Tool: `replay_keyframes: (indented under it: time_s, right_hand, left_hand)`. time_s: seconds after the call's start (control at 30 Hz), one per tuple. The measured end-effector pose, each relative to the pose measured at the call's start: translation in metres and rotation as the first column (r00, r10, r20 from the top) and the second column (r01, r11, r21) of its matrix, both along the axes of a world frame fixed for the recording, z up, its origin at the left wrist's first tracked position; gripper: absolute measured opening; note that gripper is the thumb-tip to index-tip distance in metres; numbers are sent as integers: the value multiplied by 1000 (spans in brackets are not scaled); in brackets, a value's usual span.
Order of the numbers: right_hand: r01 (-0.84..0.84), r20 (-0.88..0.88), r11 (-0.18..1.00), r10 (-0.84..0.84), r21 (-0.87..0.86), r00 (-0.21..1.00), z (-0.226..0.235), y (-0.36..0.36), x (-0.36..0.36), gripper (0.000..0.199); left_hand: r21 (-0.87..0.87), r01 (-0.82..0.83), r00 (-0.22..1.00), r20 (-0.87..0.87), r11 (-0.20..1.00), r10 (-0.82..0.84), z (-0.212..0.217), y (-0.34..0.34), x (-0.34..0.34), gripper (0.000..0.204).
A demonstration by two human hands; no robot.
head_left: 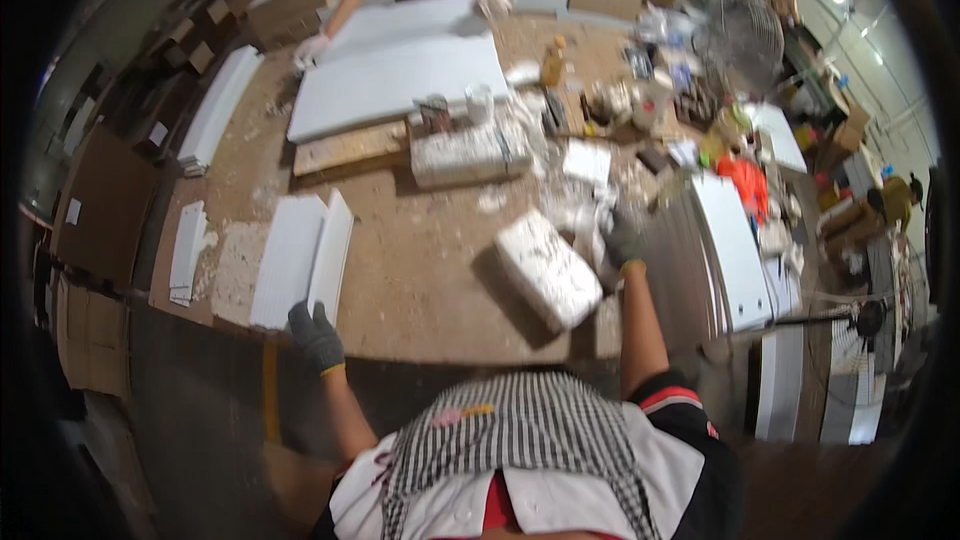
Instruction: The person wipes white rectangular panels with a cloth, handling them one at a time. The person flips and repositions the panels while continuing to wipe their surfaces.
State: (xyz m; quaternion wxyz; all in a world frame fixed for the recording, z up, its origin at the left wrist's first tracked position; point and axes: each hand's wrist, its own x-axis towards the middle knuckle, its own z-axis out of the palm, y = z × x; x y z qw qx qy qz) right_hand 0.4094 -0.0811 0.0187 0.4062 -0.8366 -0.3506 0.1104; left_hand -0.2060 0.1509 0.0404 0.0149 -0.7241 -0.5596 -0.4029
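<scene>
My left hand [318, 342], in a grey knitted glove, is at the near end of a stack of long white panels [287, 258]. Its fingers close on the near end of a white panel [332, 250] that stands tilted along the stack's right side. My right hand [626, 245], in a dark glove, reaches to crumpled clear plastic [590, 220] just beyond a white, tape-covered block [549, 270]. Blur and the plastic hide its fingers, so what it holds is unclear. The block lies at an angle near the table's front edge.
Across the table [420, 270], a person in gloves handles a large white board [400, 65]. Another white wrapped block [470, 153] bears cups. Narrow white strips [187, 250] lie at left. White panels [735, 250] are stacked at right, near an orange bag [745, 185] and a fan [745, 38].
</scene>
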Motion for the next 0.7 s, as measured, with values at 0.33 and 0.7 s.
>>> replay_keyframes:
  time_s: [0.33,0.7]
  right_hand:
    - [-401,-82,880,433,256,898,142,-44,-117,42]
    - [-169,304,899,306,-404,902,64,92,-75,55]
  left_hand:
    - [-268,710,692,92,652,-716,-45,-122,139,37]
    - [-540,836,453,585,94,-673,8,-136,202,40]
